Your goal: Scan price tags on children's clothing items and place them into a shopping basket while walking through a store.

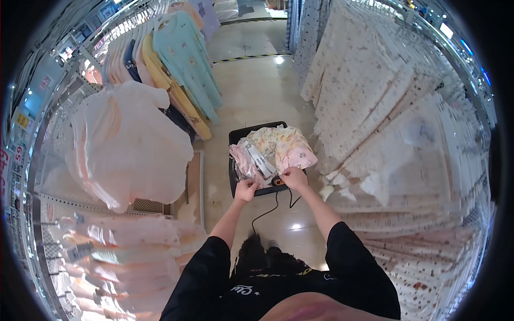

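Note:
A black basket [237, 131] on the floor before me holds a heap of folded clothing: a pale yellow patterned garment [267, 138] and pink fabric [241, 160], with a clear-wrapped white strip bearing writing [260, 161] on top. My left hand [245, 190] is at the basket's near left corner, fingers pinched by the pink fabric; what lies between them is too small to tell. My right hand [294, 178] pinches the edge of a pink patterned cloth [299, 157] at the near right. Between the hands lies a black and orange object [278, 181]. A black cord [265, 212] runs near my feet.
Garments on hangers, a teal top [184, 48] among them, fill the rack at the left, with a white top [132, 144] nearer. Patterned pale garments [361, 80] hang along the right. A tiled aisle [257, 88] runs ahead to a yellow-black floor strip [251, 58].

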`<state>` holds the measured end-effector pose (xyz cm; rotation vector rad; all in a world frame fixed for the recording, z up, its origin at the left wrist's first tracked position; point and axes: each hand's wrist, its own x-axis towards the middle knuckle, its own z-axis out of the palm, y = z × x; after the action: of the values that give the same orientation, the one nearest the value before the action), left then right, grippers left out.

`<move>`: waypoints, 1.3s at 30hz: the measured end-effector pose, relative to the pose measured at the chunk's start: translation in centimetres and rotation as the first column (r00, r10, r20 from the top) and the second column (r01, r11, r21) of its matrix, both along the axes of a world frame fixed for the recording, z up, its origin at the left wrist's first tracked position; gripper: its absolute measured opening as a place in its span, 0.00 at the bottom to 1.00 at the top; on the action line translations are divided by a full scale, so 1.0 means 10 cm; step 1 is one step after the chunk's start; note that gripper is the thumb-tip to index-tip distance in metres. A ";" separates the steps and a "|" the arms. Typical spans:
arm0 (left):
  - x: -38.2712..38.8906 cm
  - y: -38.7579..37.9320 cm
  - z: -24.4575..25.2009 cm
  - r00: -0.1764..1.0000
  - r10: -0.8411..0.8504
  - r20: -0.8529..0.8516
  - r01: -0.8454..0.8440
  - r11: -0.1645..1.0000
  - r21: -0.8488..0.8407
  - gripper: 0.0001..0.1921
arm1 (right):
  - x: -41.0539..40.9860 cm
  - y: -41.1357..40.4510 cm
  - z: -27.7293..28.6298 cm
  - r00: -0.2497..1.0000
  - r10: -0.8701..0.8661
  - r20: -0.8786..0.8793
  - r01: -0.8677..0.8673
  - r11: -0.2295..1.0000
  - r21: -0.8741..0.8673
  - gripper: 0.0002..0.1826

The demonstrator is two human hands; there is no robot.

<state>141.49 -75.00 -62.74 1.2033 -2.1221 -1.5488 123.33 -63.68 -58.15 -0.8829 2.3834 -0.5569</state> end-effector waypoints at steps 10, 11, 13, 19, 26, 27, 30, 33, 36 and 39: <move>-1.07 -1.58 -0.05 0.997 -0.043 -0.063 0.040 0.997 -0.060 0.17 | -1.02 -1.47 -0.08 0.997 -0.072 -0.014 0.070 0.990 -0.121 0.17; -1.12 -1.77 -0.11 0.997 -0.058 -0.059 0.053 0.994 -0.091 0.17 | -1.09 -1.64 -0.09 0.998 -0.060 -0.020 0.057 0.991 -0.121 0.17; -1.39 -1.97 -0.08 0.995 -0.060 -0.076 0.057 0.998 -0.036 0.17 | -1.33 -1.81 -0.16 0.995 -0.095 -0.028 0.091 0.987 -0.129 0.17; -2.08 -2.87 -0.08 0.996 -0.088 -0.012 0.087 0.992 -0.093 0.17 | -2.06 -2.69 -0.27 0.994 -0.087 0.060 0.091 0.993 -0.081 0.17; -2.96 -3.88 -0.19 0.997 -0.081 -0.016 0.079 0.992 -0.103 0.17 | -2.92 -3.69 -0.40 0.995 -0.082 0.048 0.088 0.984 -0.153 0.17; -3.10 -4.00 -0.20 0.996 -0.075 -0.037 0.071 0.993 -0.098 0.17 | -3.07 -3.80 -0.43 0.997 -0.075 0.032 0.079 0.989 -0.126 0.17; -3.57 -4.47 -0.24 0.995 -0.080 -0.051 0.078 0.995 -0.055 0.17 | -3.56 -4.29 -0.49 0.994 -0.071 0.085 0.075 0.996 -0.044 0.18; -3.95 -4.90 -0.31 0.995 -0.074 -0.061 0.071 0.996 -0.046 0.17 | -3.96 -4.73 -0.49 0.998 -0.033 0.046 0.035 0.998 -0.050 0.18; -4.35 -5.30 -0.40 0.996 -0.091 0.007 0.091 0.989 -0.117 0.16 | -4.42 -5.22 -0.50 0.999 -0.034 0.024 0.035 0.998 -0.043 0.18; -4.73 -5.71 -0.32 0.996 -0.086 0.020 0.088 0.993 -0.083 0.16 | -4.79 -5.64 -0.49 0.999 -0.032 0.034 0.034 0.999 -0.040 0.18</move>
<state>94.15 -132.06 -65.93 1.1134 -2.2539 -1.4736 75.44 -120.06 -63.07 -0.8463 2.3677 -0.6305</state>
